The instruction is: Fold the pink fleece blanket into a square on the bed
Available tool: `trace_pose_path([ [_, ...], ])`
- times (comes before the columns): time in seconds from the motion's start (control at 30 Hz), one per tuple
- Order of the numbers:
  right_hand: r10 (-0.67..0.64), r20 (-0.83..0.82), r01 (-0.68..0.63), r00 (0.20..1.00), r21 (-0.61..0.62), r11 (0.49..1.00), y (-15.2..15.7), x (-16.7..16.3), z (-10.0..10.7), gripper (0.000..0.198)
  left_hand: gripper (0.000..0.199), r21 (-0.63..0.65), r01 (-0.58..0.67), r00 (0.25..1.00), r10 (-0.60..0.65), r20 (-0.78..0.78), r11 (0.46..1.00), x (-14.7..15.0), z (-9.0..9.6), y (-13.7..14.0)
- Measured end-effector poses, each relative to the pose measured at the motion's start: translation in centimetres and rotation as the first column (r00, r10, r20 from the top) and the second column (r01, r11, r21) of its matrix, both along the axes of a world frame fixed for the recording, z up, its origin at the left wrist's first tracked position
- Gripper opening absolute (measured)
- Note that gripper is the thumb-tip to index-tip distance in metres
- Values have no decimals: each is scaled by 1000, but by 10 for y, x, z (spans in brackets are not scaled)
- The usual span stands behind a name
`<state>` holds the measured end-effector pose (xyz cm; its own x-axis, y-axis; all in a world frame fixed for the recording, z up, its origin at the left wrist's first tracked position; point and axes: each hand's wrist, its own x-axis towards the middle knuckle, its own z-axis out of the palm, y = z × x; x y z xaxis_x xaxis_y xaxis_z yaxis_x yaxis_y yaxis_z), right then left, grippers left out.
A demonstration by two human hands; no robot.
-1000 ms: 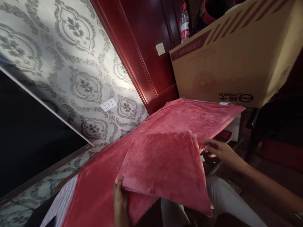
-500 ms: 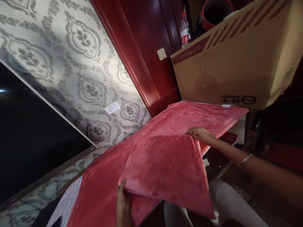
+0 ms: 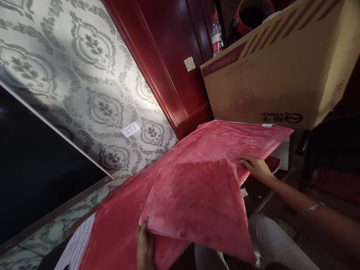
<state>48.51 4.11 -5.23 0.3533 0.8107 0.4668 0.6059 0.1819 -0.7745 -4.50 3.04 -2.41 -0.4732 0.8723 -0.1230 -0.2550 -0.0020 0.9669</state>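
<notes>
Wall [image 3: 108, 88], patterned. Cloth [image 3: 120, 217], red: spread alongside. Folded piece [image 3: 197, 202]: lying upon the cloth, near corner overhanging. Left hand [image 3: 144, 242]: thumb on top, pinching the piece's left corner; best held steady. Right hand [image 3: 256, 168]: beside the far corner, fingers bunched, grip cannot be told; light tugs best for squaring edges.

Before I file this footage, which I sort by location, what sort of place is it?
Probably a room in a home, though the view is partial: ornate patterned wallpaper, a large black panel resembling a television, and red plush cloth suggest it.
</notes>
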Motion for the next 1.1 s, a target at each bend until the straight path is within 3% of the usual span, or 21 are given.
trace_pose_path([
  [0.13,121,10,-120,993,-10,993,6,-6,19,43,16,19,-1,999,2,-36,1000,0,2,-4],
  [0.3,257,181,-262,949,5,965,27,-21,31,38,24,44,29,997,-26,-66,999,0,9,-12],
  [0.57,68,154,-72,986,25,997,20,-17,7,32,22,54,-1,991,9,-136,999,-5,15,-20],
  [0.73,64,115,-63,991,-10,998,12,-19,-5,33,20,54,45,997,-41,-68,998,-6,17,-20],
  [0.93,136,55,-132,989,-73,989,12,-11,3,31,27,64,49,999,-50,17,997,7,12,-19],
  [1.1,150,-47,-155,988,-118,981,22,-5,24,40,34,76,-5,993,-4,117,997,24,13,-13],
])
